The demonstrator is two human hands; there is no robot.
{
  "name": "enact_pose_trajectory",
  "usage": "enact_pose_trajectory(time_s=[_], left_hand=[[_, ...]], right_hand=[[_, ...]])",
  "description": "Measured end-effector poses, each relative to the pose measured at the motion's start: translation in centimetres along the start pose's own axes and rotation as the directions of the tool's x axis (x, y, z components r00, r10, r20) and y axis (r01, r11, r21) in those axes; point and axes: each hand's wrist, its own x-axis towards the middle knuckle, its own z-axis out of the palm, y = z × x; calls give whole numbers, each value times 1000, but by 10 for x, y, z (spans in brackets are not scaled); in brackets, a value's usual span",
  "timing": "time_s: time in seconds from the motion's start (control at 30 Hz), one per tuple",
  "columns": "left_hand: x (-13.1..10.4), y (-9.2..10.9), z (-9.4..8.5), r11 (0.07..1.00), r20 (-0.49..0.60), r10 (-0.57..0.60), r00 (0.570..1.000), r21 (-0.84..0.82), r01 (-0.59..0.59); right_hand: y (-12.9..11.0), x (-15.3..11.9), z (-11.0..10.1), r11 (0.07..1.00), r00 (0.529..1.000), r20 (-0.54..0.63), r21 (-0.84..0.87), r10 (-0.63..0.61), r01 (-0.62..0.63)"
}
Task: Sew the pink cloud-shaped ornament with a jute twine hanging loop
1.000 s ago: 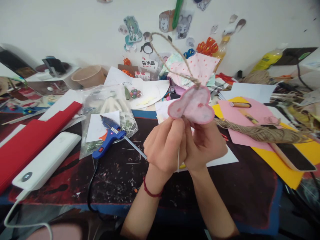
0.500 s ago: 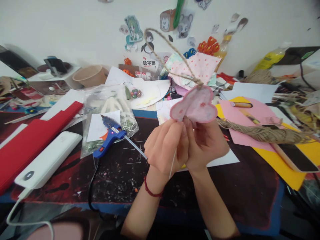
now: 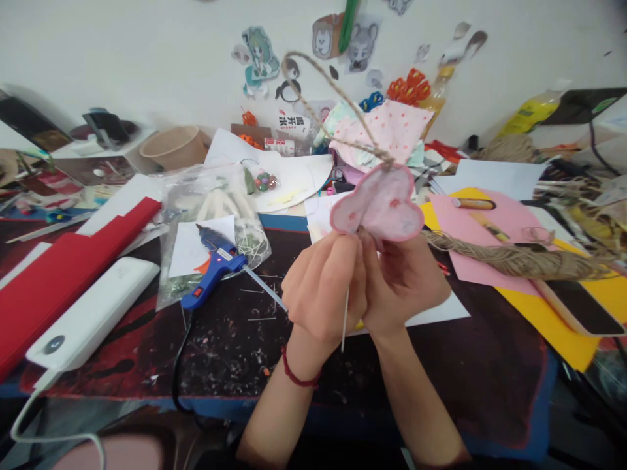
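Observation:
Both my hands are raised together over the table, gripping a pink fabric heart (image 3: 377, 203) by its edge nearest me. The heart has a darker pink rim and small reddish spots, and a loop of twine (image 3: 318, 117) rises from its far end. My left hand (image 3: 323, 284) is closed in a pinch, and a thin pale stick or strand (image 3: 345, 320) sticks out below its fingers. Pressed against it, my right hand (image 3: 404, 281) is also closed on the heart. The fingertips are partly hidden where the two hands meet.
A blue glue gun (image 3: 218, 261) lies left of my hands on white paper and a plastic bag. Farther left are a white power bank (image 3: 93, 310) and red sheets (image 3: 73, 274). To the right, a twine bundle (image 3: 519, 260) and a phone (image 3: 580, 303) rest on coloured paper.
The heart has tilted slightly in my fingers, showing a little more of its face. The thin pale stick or strand has swung to the right and hangs more upright.

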Motion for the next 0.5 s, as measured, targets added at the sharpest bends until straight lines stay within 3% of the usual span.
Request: enact_pose_trajectory(time_s=[0.07,0.1,0.27,0.5], left_hand=[[5,2,5,996,-150,86,985,44,-80],[7,3,7,995,-167,95,981,60,-86],[10,6,8,997,-186,39,982,75,-26],[6,5,2,999,-198,42,979,-24,-48]], right_hand=[[0,0,0,1000,1000,0,8,-8,8],[0,0,0,1000,1000,0,3,-6,6],[-1,-1,-3,999,1000,20,-51,7,-6],[-7,2,-4,993,998,13,-102,66,-64]])
